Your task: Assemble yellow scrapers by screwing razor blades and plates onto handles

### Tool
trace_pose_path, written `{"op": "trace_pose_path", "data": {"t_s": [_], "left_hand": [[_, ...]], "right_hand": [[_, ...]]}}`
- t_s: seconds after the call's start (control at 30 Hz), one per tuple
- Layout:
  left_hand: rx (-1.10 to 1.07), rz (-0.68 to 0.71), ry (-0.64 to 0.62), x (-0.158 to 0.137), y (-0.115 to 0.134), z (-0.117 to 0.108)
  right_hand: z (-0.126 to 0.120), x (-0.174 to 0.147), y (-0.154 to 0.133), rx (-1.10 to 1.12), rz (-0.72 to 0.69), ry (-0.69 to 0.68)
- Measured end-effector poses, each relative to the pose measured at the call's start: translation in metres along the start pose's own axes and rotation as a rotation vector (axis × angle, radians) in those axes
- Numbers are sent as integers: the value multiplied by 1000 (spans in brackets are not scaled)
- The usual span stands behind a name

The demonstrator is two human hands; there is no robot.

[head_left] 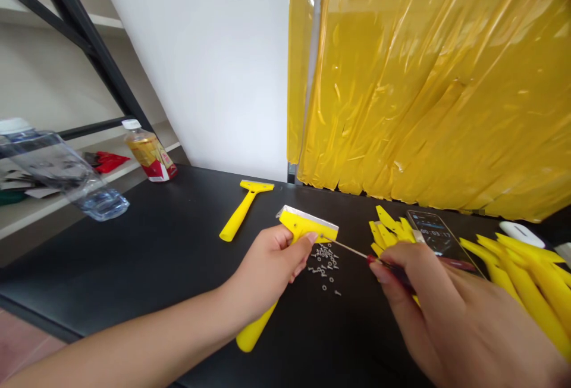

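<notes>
My left hand (279, 257) grips a yellow scraper (257, 329) just below its head, where a metal blade strip runs along the top edge. My right hand (446, 304) is closed around the dark red handle of a screwdriver (348, 248). The thin shaft points left, and its tip meets the scraper head near a small screw at the right end. Beneath the head, small screws and nuts (325, 263) lie scattered on the black table (147, 269). Another yellow scraper (243, 212) lies farther back, to the left.
Yellow scraper parts (388, 227) and a phone showing a timer (435, 230) lie behind my right hand. Several yellow handles (530, 275) are piled at the right. A drink bottle (150, 153) and a clear bottle (66, 168) stand left. A yellow plastic curtain (428, 90) hangs behind.
</notes>
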State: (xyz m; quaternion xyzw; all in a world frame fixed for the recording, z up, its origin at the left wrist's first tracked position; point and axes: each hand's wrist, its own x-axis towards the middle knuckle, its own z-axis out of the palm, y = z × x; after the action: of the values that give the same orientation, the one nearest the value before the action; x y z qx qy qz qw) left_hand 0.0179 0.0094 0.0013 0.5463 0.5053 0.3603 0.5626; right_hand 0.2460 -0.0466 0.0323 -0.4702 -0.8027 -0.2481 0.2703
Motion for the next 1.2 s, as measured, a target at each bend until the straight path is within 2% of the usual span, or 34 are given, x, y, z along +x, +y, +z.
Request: {"op": "trace_pose_path", "data": {"t_s": [0.57,1.1,1.2], "left_hand": [[15,21,2,1,0,-2],[92,55,22,1,2,-2],[98,68,26,2,3,-3]], "right_hand": [[2,2,4,80,-11,-51],[4,-4,3,0,-37,-53],[5,-4,4,49,-43,-91]]}}
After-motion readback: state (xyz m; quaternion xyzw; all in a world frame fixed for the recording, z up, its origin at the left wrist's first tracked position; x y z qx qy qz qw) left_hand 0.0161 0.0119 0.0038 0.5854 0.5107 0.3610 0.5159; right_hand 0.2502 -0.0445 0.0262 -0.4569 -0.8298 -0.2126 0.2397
